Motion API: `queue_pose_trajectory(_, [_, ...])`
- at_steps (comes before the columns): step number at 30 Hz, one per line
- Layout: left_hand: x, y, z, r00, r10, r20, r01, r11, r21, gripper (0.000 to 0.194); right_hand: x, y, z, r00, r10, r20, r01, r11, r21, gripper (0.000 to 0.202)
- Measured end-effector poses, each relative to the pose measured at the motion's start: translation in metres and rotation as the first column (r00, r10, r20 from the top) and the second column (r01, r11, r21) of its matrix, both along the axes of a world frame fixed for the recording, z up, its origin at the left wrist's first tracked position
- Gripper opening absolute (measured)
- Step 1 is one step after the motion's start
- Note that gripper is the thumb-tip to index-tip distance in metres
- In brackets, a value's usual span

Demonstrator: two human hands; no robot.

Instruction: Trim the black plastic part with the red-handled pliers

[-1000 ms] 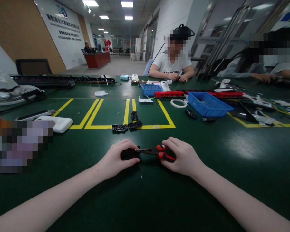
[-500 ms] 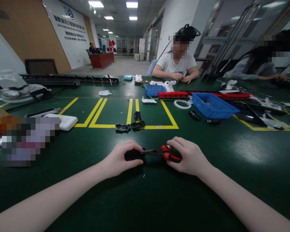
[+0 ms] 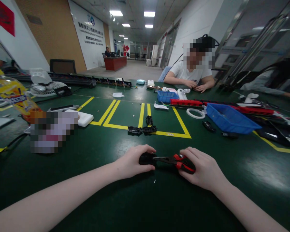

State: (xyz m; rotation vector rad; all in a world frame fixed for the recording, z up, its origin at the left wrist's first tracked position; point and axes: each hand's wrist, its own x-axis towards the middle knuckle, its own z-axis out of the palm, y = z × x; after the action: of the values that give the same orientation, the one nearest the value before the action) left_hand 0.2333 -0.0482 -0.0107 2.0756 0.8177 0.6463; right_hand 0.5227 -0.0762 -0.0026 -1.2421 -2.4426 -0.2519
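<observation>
My left hand grips a small black part between thumb and fingers, low over the green table. Red-and-black pliers are held in my right hand, and their jaws point left and meet the right end of the black part. Whether the jaws clamp it is too small to tell. Beyond my hands, several black pieces lie on and beside the yellow tape. A tiny white sliver rests on the table just below the black part.
A blue bin, a white ring and dark parts are at the right. At the left are a white box and a bottle. A person sits across the table.
The camera view has turned left, so the whole scene sits further right in the picture. My hands still hold the black part and the pliers in nearly the same pose.
</observation>
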Motion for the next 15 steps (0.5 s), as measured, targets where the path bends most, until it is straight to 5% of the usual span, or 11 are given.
queue_pose_trajectory(15, [-0.0015, 0.0008, 0.0033, 0.999, 0.001, -0.053, 0.008, 0.984, 0.176, 0.038, 0.0035, 0.0061, -0.0047, 0.999, 0.020, 0.035, -0.022, 0.999, 0.036, 0.034])
